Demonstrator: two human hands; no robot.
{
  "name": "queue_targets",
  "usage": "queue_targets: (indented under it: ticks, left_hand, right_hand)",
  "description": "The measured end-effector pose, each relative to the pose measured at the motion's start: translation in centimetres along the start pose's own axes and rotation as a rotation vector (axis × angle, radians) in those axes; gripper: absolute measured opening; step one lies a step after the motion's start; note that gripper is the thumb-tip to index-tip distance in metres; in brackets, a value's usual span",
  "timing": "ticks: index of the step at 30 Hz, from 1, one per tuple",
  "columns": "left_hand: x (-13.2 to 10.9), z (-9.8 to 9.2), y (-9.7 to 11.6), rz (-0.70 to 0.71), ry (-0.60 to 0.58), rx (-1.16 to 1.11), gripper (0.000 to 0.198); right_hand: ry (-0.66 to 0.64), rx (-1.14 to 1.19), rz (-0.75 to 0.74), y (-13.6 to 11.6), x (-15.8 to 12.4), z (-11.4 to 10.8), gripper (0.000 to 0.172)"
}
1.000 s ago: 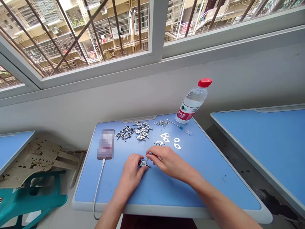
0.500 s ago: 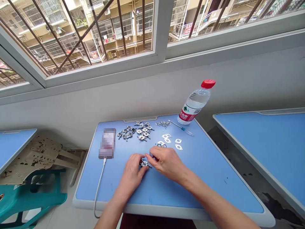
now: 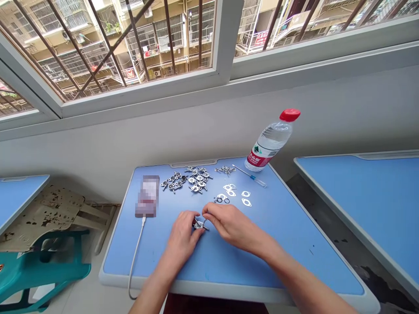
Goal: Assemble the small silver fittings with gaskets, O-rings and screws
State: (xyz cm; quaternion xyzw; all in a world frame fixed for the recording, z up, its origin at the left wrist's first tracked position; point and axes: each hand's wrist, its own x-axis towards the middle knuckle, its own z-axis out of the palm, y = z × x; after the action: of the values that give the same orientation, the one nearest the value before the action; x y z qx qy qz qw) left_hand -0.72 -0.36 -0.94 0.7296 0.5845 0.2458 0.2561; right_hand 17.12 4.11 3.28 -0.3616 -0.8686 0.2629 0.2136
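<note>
My left hand (image 3: 183,232) is closed on a small silver metal fitting (image 3: 198,225), holding it down on the blue table with thumb and fingers. The fitting has an oval flange and a short stem pointing right. Just above its right side, my right hand (image 3: 226,221) pinches a small thin metal piece (image 3: 205,221), its tip by the fitting; its exact kind is too small to make out. Beyond my right fingers lie black rings (image 3: 227,201) and flat oval silver plates (image 3: 246,202). More metal fittings (image 3: 196,179) are heaped at the back of the table.
A phone (image 3: 148,196) with a white cable (image 3: 136,253) lies at the left. Small metal parts (image 3: 225,170), a pen (image 3: 252,176) and a water bottle (image 3: 270,144) are at the back right. Another blue table (image 3: 369,192) stands to the right.
My right hand has shifted slightly left and its fingers have turned, bringing the thin metal piece over the fitting. The black rings show more fully. My left hand keeps its place.
</note>
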Motion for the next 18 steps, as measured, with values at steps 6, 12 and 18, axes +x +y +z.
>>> queue_targets:
  ticks: [6,12,18]
  left_hand:
    - [-0.07,-0.05,0.19,-0.002,0.007,-0.016,0.024]
    - [-0.11,0.04,-0.02,-0.004,0.003,-0.023,0.025]
    - [-0.11,0.25,-0.27,0.025,0.014,-0.022,0.021]
  right_hand:
    - [0.123,0.02,0.056,-0.03,0.23,1.29,0.023]
    - [0.271,0.08,-0.032,-0.24,0.2,0.91,0.026]
    - [0.224,0.118,-0.174,-0.46,0.37,1.26,0.023]
